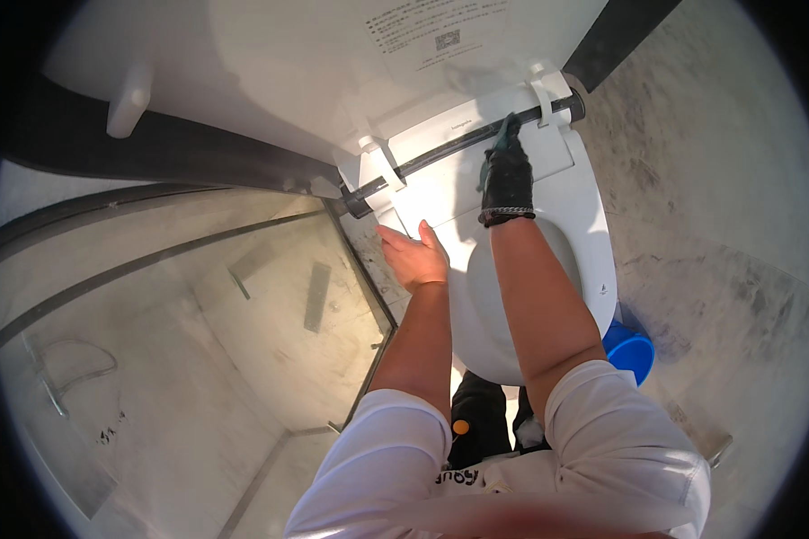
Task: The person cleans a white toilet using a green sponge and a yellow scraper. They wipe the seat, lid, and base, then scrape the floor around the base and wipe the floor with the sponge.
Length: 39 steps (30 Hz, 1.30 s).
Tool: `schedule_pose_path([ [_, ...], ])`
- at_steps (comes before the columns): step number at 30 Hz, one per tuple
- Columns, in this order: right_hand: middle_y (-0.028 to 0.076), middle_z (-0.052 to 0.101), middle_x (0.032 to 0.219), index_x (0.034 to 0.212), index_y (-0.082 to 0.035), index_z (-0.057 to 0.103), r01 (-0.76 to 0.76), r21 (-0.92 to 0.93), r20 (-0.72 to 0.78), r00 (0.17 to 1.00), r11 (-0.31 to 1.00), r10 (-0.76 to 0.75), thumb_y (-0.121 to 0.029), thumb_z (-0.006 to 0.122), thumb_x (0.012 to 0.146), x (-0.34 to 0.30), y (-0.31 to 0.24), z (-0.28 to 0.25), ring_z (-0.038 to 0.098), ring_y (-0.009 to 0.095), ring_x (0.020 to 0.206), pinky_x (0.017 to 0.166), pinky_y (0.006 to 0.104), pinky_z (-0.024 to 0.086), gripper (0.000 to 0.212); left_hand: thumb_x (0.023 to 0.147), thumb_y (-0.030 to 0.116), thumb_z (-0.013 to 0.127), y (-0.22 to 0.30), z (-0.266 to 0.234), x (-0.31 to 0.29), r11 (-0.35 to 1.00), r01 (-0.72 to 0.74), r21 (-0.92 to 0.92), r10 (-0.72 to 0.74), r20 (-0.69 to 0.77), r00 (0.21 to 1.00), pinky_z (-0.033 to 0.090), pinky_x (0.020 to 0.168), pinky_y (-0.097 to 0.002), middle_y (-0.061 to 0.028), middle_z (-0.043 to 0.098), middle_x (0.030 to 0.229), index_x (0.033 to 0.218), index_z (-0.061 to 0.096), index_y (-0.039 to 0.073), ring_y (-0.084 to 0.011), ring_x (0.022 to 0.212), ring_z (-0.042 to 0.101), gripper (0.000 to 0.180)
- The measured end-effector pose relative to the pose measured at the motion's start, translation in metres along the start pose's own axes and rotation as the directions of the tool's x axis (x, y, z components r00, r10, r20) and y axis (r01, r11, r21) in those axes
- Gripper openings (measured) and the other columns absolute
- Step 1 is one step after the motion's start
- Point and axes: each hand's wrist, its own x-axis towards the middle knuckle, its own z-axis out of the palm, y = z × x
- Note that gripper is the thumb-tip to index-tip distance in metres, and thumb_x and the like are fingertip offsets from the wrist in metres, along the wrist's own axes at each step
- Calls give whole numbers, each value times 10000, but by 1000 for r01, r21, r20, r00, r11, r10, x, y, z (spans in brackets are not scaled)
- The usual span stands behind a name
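Note:
A white toilet (598, 256) stands in front of me, a rounded grey area showing in its middle. Across its back runs a dark bar (449, 145) with white brackets near both ends. My right hand (507, 175), in a black glove with a chain bracelet at the wrist, reaches the bar between the brackets. Its fingers look mostly bent, one stretched up onto the bar; what may be in them is hidden. Bare, my left hand (413, 256) is held by the left bracket (382, 163), just below the bar, fingers straight and nothing visible in it.
A large white panel (270, 72) with a printed label rises behind the bar, dark-edged pieces at its sides. To the left is a dark-framed glass enclosure (180, 287). A blue bucket (631, 353) sits right of the toilet. Grey marbled surfaces (719, 207) lie further right.

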Motion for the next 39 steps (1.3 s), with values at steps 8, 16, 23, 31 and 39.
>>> schedule_pose_path([
  [8, 138, 583, 1012, 1023, -60, 610, 33, -881, 267, 857, -472, -440, -400, 527, 785, 53, -63, 44, 523, 294, 978, 839, 472, 349, 424, 809, 374, 540, -4, 4, 1, 999, -40, -31, 39, -42, 998, 388, 879, -444, -284, 412, 1164, 1303, 193, -75, -405, 1045, 445, 753],
  [16, 56, 599, 964, 1053, -138, 618, -47, -694, 438, 765, -719, -472, -345, 469, 840, 62, -57, 33, 526, 280, 971, 752, 482, 384, 333, 820, 344, 530, -3, -2, 2, 998, -50, -49, 51, 23, 998, 369, 917, -434, -292, 386, 1196, 1310, 176, -84, -399, 1084, 422, 741],
  [23, 67, 609, 919, 960, -156, 629, 386, -812, 583, 565, -438, -583, -269, 472, 834, 28, -24, 76, 567, 258, 912, 781, 495, 425, 231, 818, 334, 522, -23, 23, 6, 978, -202, 50, 207, -163, 965, 416, 857, -426, -263, 427, 1157, 1298, 172, -88, -386, 1039, 451, 729],
  [31, 117, 621, 951, 943, -120, 637, 622, -781, 551, 725, 49, -413, -217, 574, 747, -6, -43, 82, 582, 245, 937, 847, 342, 437, 227, 824, 386, 506, -31, 31, 13, 993, -30, -112, 32, 20, 999, 409, 877, -420, -254, 413, 1192, 1316, 166, -52, -379, 1075, 435, 741],
  [39, 111, 608, 949, 1031, -72, 594, 238, -122, 318, 929, 964, -189, -355, 505, 838, 44, -64, -15, 578, 214, 922, 806, 312, 449, 354, 816, 360, 516, 5, -7, 1, 1000, 15, 5, -16, 87, 996, 396, 922, -399, -257, 365, 1241, 1317, 148, -83, -357, 1133, 396, 763],
])
